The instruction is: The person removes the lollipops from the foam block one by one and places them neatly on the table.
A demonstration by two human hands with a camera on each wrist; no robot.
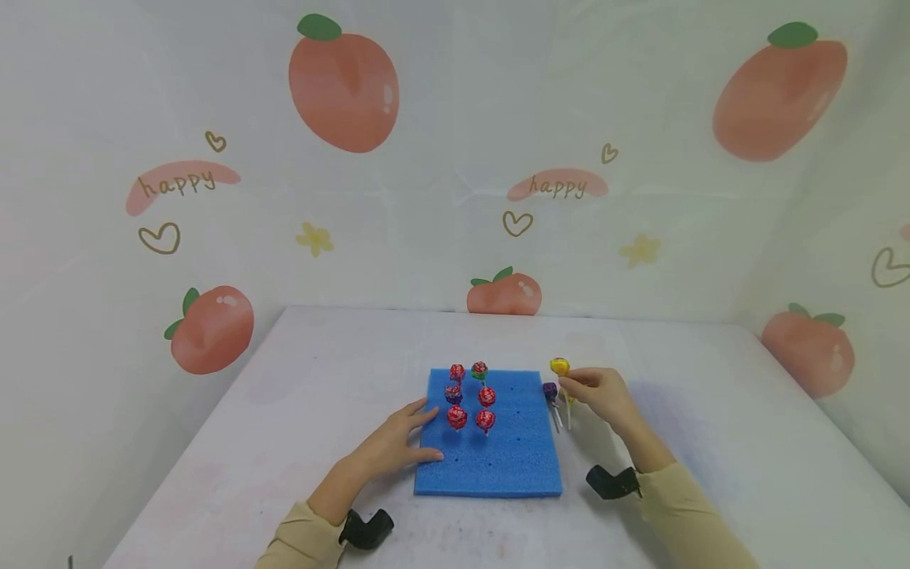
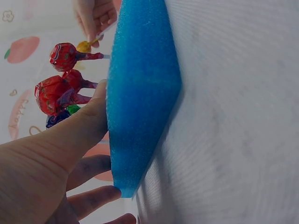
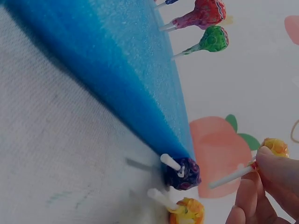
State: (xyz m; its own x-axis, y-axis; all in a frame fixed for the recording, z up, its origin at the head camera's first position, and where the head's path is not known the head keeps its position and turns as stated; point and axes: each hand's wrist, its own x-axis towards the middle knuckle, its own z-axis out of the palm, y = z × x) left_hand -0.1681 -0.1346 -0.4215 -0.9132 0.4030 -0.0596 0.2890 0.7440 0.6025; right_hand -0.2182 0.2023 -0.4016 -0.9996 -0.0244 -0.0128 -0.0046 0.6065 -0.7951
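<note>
My right hand (image 1: pixel 603 393) pinches a yellow-wrapped lollipop (image 1: pixel 559 366) just below its candy, off the table and beyond the right edge of a blue foam board (image 1: pixel 508 470). In the right wrist view its white stick (image 3: pixel 231 177) points away from the fingers. Along the board's left edge rests my left hand (image 1: pixel 387 442), fingers spread, with the thumb by the top surface in the left wrist view. Several lollipops stand upright in the foam in two columns, mostly red-wrapped, like this red lollipop (image 1: pixel 457 417); a green one (image 3: pixel 215 38) is at the far end.
Beside the board's right edge, a purple lollipop (image 3: pixel 184 175) and another yellow lollipop (image 3: pixel 189 212) lie on the white table (image 1: pixel 640 521). Small holes dot the foam's right and near parts. A fruit-printed white curtain (image 1: pixel 426 197) hangs behind.
</note>
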